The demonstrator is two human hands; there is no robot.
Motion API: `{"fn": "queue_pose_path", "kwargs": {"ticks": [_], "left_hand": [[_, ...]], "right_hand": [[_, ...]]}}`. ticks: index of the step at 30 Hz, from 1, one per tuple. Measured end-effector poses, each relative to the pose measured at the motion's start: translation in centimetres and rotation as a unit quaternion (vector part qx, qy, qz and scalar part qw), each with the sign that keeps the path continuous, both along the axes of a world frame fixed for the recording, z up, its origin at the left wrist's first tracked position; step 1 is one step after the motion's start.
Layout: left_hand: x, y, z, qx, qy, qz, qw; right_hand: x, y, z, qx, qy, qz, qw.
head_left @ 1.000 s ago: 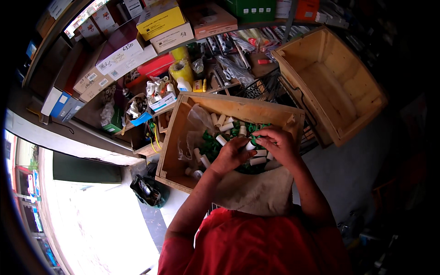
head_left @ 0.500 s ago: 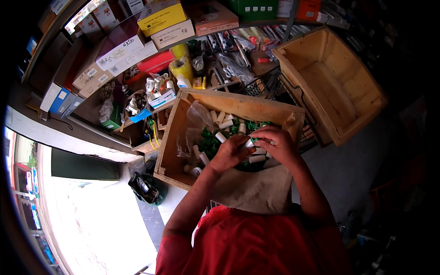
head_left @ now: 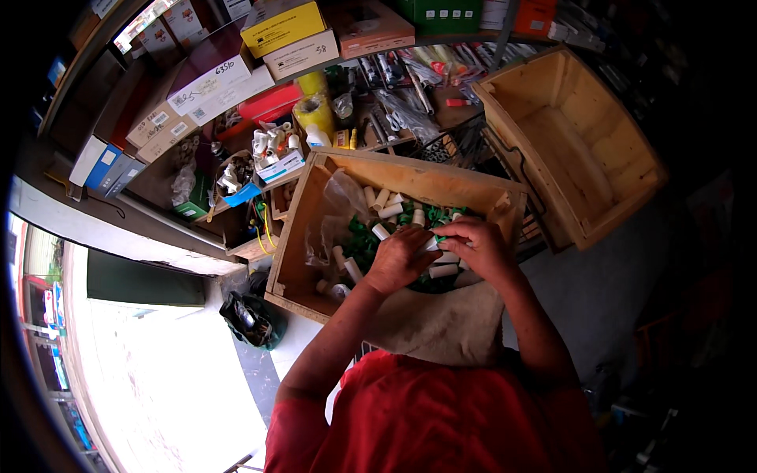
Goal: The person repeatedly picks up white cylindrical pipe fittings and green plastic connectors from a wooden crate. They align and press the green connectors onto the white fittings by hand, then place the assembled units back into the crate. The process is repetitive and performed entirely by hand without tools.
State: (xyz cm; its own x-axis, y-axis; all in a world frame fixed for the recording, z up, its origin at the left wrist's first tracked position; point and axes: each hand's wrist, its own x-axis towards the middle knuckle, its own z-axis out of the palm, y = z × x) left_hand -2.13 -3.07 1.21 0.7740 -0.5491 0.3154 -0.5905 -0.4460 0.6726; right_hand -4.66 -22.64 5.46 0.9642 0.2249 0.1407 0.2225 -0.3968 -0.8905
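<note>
Over a wooden box (head_left: 410,167) my two hands meet at a short white plastic tube (head_left: 430,245). Round the tube's left part, the fingers of my left hand (head_left: 400,256) are closed, hiding most of it. My right hand (head_left: 479,246) pinches a small green plastic piece (head_left: 440,239) at the tube's other end. Whether the green piece sits inside the tube or only against it is hidden by the fingers. Below lie several loose white tubes (head_left: 352,271) and many green plastic pieces (head_left: 362,240). A clear plastic bag (head_left: 341,197) lies in the box's left part.
A beige cloth (head_left: 430,327) drapes over the box's near edge. Another wooden box (head_left: 579,150) stands at the right. Behind are a small box of white pipe fittings (head_left: 277,150), yellow tape rolls (head_left: 314,116) and stacked cartons (head_left: 213,85). A dark bag (head_left: 252,318) rests on the floor at left.
My left hand has rolled forward over the white tube, its fingers now covering more of it. My right hand stays almost in place at the green piece.
</note>
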Motion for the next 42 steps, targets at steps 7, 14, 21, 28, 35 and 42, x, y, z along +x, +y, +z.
{"fn": "queue_pose_path", "kwargs": {"ticks": [7, 14, 21, 28, 35, 42], "left_hand": [[-0.1, -0.1, 0.4, 0.043, -0.056, 0.009, 0.997], [0.1, -0.2, 0.7, 0.047, -0.126, 0.013, 0.991], [0.3, -0.3, -0.2, -0.002, -0.059, 0.007, 0.998], [0.7, 0.0, -1.1, -0.084, 0.021, 0.017, 0.996], [0.4, 0.4, -0.2, -0.148, 0.28, -0.031, 0.948], [0.5, 0.9, -1.1, -0.098, 0.172, -0.028, 0.98]], "right_hand": [[0.1, 0.0, -0.6, -0.049, -0.021, -0.02, 0.998], [-0.1, 0.2, 0.1, -0.011, 0.114, -0.045, 0.992], [0.0, 0.3, 0.0, -0.011, 0.104, -0.044, 0.993], [-0.4, 0.2, 0.6, -0.048, 0.01, 0.006, 0.999], [-0.5, 0.0, 0.2, -0.05, 0.008, 0.016, 0.999], [-0.1, -0.2, -0.7, -0.033, 0.013, 0.015, 0.999]]}}
